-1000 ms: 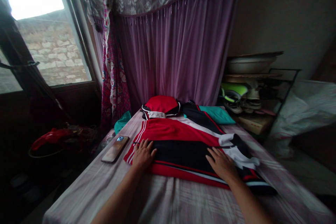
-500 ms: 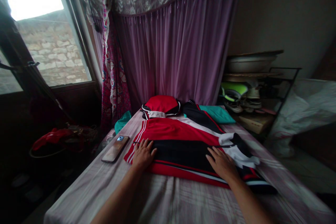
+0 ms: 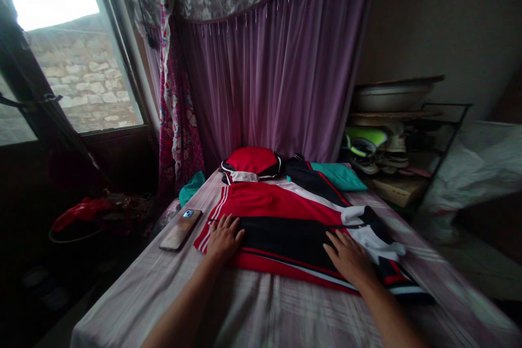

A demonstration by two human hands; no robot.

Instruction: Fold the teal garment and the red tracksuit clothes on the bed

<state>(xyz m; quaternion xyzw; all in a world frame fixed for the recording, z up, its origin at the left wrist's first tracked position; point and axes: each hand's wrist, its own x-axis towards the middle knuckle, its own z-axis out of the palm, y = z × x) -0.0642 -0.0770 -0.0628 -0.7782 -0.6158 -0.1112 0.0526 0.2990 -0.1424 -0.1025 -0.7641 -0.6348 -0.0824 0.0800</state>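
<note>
A red, black and white sports jacket (image 3: 281,236) lies spread on the table, its black sleeve laid lengthwise across the red body. On the striped hem end rests my left hand (image 3: 223,238), palm down with fingers spread. Towards the white collar part, my right hand (image 3: 349,255) presses flat on the black sleeve, fingers apart. Neither hand grips the cloth. Another dark sleeve with red piping (image 3: 316,178) stretches away behind the jacket body.
A phone (image 3: 180,230) lies left of the jacket on the checked tablecloth (image 3: 261,318). Behind are a folded red garment (image 3: 252,163) and a teal cloth (image 3: 339,176). Purple curtains (image 3: 269,87) hang at the back. A shoe rack (image 3: 391,147) stands to the right.
My right hand has slid slightly to the right along the black sleeve. My left hand stays at the striped hem, and the jacket lies the same way.
</note>
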